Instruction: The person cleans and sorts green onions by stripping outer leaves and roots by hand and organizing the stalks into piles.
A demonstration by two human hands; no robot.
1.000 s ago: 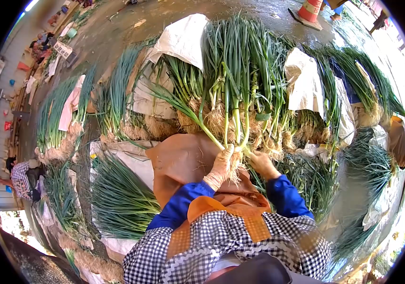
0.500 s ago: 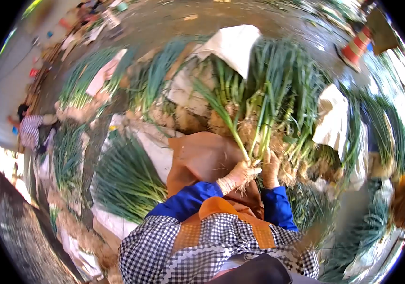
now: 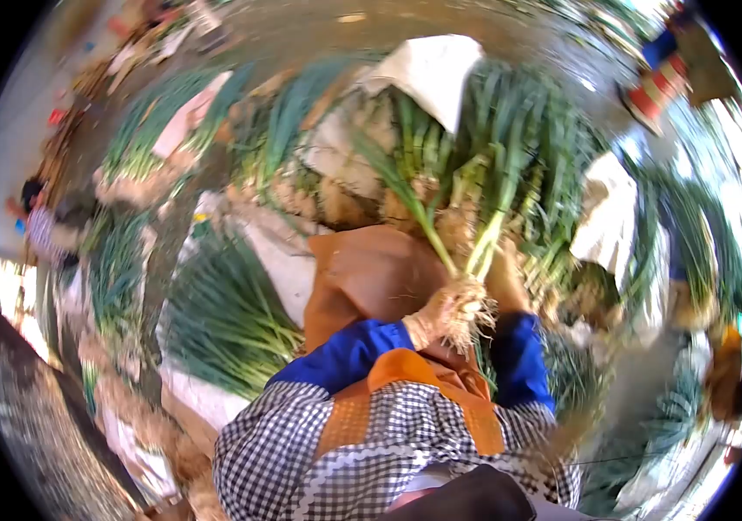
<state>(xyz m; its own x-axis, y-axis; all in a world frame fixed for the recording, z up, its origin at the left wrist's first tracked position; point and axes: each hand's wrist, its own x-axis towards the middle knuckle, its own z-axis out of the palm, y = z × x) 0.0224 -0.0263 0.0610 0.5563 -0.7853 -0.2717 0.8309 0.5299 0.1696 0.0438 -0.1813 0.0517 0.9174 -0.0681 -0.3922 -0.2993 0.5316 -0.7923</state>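
Observation:
My left hand (image 3: 440, 314) is closed around the root ends of a few green onions (image 3: 485, 247). Their pale stalks fan upward in two bunches, and the stringy roots (image 3: 468, 326) hang beside my fingers. Just right of those stalks, my right hand (image 3: 508, 276) reaches forward to the near edge of a big heap of green onions (image 3: 518, 130); its fingers are blurred and partly hidden among stalks and roots. A brown apron (image 3: 371, 269) covers my lap under both hands.
To my left, a bundle of green onions (image 3: 223, 321) lies on white sacking (image 3: 280, 260). White sacks (image 3: 436, 74) partly cover the heap ahead. A striped traffic cone (image 3: 656, 91) stands at the far right. Another person (image 3: 45, 230) sits at the far left.
My right hand has moved away from my left, forward toward the heap. The left hand still grips the stalks, now turned so the roots show more fully.

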